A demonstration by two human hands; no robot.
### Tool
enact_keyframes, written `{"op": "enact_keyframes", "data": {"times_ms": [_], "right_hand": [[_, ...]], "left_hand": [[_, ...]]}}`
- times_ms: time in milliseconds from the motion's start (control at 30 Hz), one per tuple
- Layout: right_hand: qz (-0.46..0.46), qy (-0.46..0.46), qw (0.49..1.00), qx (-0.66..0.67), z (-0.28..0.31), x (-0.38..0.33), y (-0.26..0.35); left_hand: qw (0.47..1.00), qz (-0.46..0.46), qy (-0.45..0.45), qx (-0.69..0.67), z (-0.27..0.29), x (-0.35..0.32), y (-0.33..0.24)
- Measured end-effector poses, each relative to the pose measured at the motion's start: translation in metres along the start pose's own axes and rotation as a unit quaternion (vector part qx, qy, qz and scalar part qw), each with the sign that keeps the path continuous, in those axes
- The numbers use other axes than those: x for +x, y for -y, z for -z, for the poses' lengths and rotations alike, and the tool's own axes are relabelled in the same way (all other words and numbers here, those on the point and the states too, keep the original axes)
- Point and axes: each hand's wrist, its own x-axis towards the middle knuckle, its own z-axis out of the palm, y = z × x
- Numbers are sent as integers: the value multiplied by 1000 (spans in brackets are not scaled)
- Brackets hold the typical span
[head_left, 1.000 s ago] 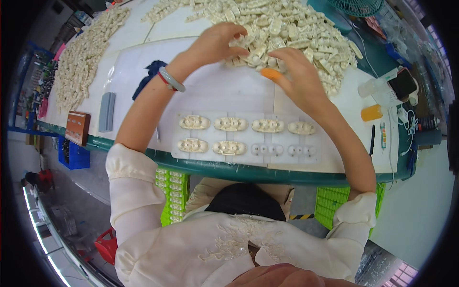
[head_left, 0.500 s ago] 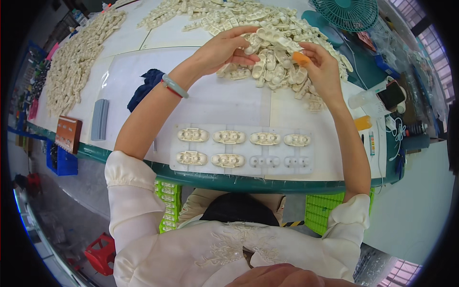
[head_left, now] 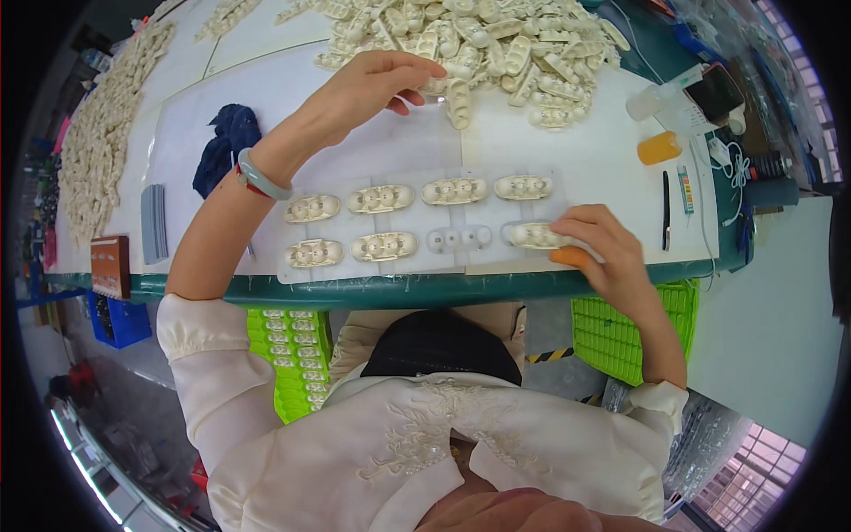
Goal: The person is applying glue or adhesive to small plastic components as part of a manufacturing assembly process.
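Observation:
My right hand [head_left: 607, 253], with an orange cover [head_left: 572, 257] on one digit, pinches a cream oval plastic part [head_left: 536, 235]. That part is at the lower right slot of a translucent white holding plate [head_left: 425, 262]. Similar cream parts [head_left: 384, 246] fill the upper row and the two left slots of the lower row; a bare slot with small pegs [head_left: 459, 238] lies left of my right hand. My left hand [head_left: 381, 84] reaches to the near edge of a heap of cream parts [head_left: 479, 44], fingers bent and apart. A loose part [head_left: 458, 105] lies beside its fingertips.
A dark blue cloth [head_left: 226, 146], grey strips [head_left: 153, 223] and a brown box [head_left: 110, 266] lie to the left, near another heap [head_left: 111, 124]. At the right are an orange bottle [head_left: 660, 148], a black pen [head_left: 666, 211] and a phone [head_left: 714, 96]. Green trays [head_left: 634, 324] stand below the table edge.
My right hand has come from the heap down to the plate's lower right slot with a cream part. My left hand stays at the heap. The whole view has shifted.

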Motion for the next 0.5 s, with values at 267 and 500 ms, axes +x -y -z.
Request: {"op": "enact_keyframes", "data": {"times_ms": [267, 500], "right_hand": [[33, 11, 999, 13, 14, 18, 11], [3, -99, 994, 49, -33, 112, 9]], "left_hand": [[998, -20, -21, -47, 2, -19, -11], [985, -53, 2, -167, -31, -37, -23]]}}
